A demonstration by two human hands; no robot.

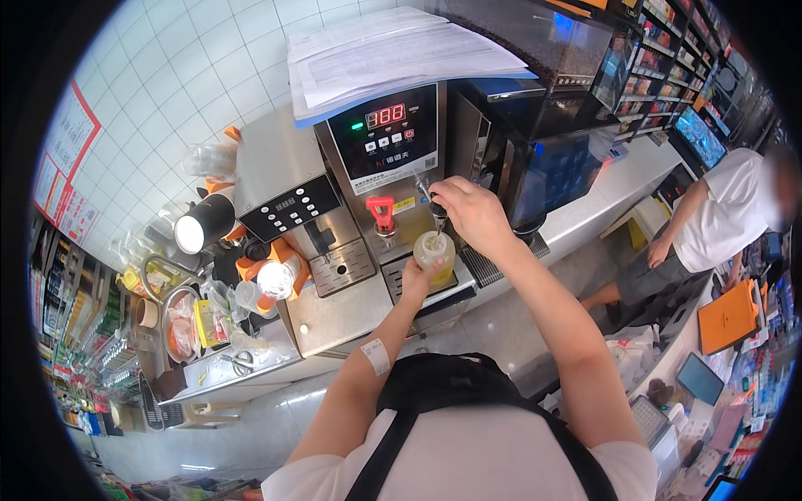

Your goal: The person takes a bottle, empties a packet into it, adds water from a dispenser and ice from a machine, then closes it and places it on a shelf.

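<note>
My left hand (pixel 421 280) holds a translucent plastic bottle (pixel 442 262) by its side. Yellowish liquid fills part of it, and pale pieces that look like ice show at its mouth. The bottle is tilted slightly under the spout of a black-handled tap (pixel 438 216) on a steel water dispenser (pixel 382 150). Above it, my right hand (pixel 468 210) has its fingers closed on the tap's black handle. A red tap (pixel 382 213) sits just to the left, touched by neither hand. The dispenser's panel has a lit red display. A paper label is stuck on my left forearm.
Left of the dispenser stands a second steel machine (pixel 282 181) with a drip tray. Beyond it are cup holders, a black cup (pixel 203 224), a sink (pixel 178 325) and scissors (pixel 238 363). A coffee machine (pixel 545 169) is at right. Another person (pixel 708 213) stands farther right.
</note>
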